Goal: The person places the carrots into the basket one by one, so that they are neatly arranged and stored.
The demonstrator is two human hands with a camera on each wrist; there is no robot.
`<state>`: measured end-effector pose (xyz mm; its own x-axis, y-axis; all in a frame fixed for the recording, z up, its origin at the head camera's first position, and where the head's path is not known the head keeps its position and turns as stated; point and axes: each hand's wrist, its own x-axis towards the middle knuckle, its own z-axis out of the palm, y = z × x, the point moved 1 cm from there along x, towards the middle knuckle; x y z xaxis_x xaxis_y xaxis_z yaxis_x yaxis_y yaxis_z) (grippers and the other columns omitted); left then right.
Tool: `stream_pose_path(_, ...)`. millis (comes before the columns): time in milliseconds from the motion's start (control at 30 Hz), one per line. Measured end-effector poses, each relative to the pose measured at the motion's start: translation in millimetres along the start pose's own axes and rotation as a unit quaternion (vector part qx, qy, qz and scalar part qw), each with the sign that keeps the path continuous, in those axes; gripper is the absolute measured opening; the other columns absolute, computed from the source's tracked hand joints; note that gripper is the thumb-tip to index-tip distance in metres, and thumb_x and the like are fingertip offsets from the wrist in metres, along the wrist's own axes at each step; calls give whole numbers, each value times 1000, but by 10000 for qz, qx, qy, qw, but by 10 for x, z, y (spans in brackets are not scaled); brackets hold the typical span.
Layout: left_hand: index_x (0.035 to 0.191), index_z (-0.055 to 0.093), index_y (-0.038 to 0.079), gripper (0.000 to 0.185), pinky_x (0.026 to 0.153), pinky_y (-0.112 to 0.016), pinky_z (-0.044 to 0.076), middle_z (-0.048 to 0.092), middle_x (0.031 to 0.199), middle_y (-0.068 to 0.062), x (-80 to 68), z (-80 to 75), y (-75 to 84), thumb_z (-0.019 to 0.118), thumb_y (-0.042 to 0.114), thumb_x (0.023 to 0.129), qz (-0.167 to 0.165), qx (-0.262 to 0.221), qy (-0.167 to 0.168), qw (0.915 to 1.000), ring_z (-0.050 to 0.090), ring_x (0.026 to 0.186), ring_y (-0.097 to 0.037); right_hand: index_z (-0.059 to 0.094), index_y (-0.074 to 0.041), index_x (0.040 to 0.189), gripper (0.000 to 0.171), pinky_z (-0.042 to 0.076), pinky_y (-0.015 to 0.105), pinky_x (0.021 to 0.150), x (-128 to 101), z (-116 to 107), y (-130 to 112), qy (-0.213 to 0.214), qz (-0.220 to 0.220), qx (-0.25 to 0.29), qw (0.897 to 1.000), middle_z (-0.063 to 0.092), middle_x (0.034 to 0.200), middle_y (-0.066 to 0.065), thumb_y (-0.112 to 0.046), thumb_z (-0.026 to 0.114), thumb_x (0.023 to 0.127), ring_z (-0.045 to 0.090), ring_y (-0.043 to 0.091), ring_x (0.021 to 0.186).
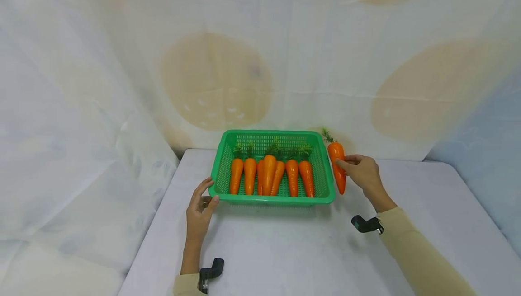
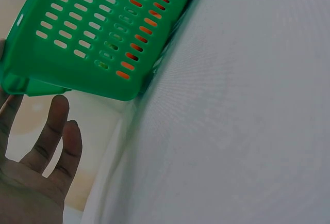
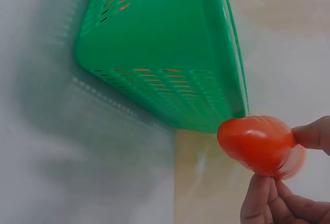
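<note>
Glossy tapered carrot (image 1: 337, 167) pinched in right hand (image 1: 364, 172), open left hand (image 1: 199, 210) at slotted green plastic basket (image 1: 321, 169)

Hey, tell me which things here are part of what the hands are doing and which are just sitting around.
In hand:
- carrot, held by the right hand just outside the basket
- green basket, its corner touched by the left hand
- carrots in the basket

Just there:
- white table
- patterned cloth backdrop
</note>
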<state>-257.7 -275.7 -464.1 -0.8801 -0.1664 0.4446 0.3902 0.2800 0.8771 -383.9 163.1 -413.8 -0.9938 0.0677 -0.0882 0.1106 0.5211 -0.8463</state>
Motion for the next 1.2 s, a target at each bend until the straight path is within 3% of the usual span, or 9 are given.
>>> stream_pose_path(367,142,52,0,47,82,-33,51,44,152,-11,-4,-2,9,65,4,97,-55,-14,-5,10000,58,95,-38,59,5,132,65,53,47,90,24,86,-128,-113,-62,121,9998,66,117,23,-48,67,94,68,32,95)
stream_pose_path(733,141,52,-1,47,81,-33,51,44,152,-13,-2,-5,7,65,4,97,-11,18,5,10000,57,95,-40,61,4,130,64,48,55,96,41,162,-273,-187,-233,183,9994,67,116,23,-48,68,93,68,35,97)
stream_pose_path(1200,142,52,0,47,81,-33,51,44,152,-12,-6,-2,-9,65,5,97,-17,-7,10,10000,58,95,-38,63,3,126,57,56,35,80,80,465,-455,-346,-343,302,9984,67,112,19,-44,69,93,68,28,92)
